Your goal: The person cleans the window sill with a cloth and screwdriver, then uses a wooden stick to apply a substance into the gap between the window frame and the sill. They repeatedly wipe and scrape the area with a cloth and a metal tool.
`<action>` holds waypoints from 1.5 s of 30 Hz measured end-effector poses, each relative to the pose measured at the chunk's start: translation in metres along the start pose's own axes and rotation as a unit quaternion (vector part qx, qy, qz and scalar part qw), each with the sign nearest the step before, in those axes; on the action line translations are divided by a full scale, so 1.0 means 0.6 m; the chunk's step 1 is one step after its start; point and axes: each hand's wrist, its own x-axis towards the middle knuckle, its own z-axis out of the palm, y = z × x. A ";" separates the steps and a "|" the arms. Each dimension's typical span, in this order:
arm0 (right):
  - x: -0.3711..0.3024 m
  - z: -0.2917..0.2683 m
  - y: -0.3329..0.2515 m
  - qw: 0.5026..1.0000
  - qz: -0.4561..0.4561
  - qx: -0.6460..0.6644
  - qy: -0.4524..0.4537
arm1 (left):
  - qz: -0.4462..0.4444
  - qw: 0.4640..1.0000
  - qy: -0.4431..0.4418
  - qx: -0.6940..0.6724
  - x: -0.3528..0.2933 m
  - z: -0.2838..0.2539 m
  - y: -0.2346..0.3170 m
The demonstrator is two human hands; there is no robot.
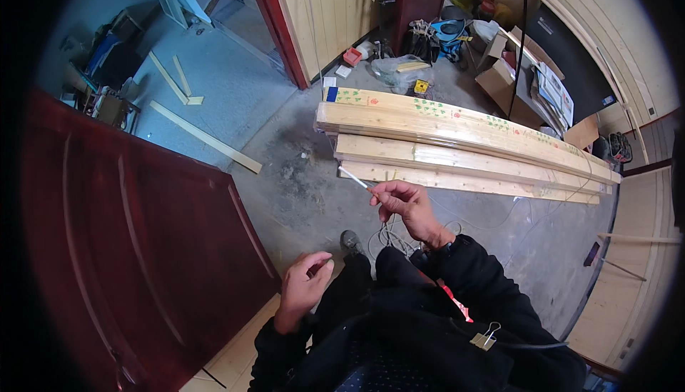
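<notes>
Between the thumb and fingers of my right hand (405, 210) is a cigarette (353, 177), its white end pointing up and to the left. Lower and to the left, my left hand (305, 288) is closed, thumb against curled fingers; what it holds, if anything, is too small to make out. The two hands are apart. Beyond my right hand lie stacked bundles of pale wood boards (457, 131), partly wrapped in clear plastic.
A dark red panelled door (143, 249) stands at the left. Beside my shoe (351, 242) a cord (387, 238) lies coiled on the concrete floor. Loose wood strips (207, 137) rest beyond the doorway. Cardboard boxes (499, 85) and bags crowd the far right.
</notes>
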 end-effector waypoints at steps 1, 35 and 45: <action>0.008 0.004 -0.003 1.000 0.004 -0.003 0.001 | 0.000 1.000 -0.006 0.002 0.009 -0.008 -0.004; 0.784 -0.391 0.261 0.852 0.025 -0.481 0.205 | -0.249 0.966 -0.010 0.066 0.304 0.027 -0.119; 0.888 -0.448 0.351 0.736 0.056 -0.673 0.051 | -0.398 0.917 -0.024 0.005 0.312 0.071 -0.151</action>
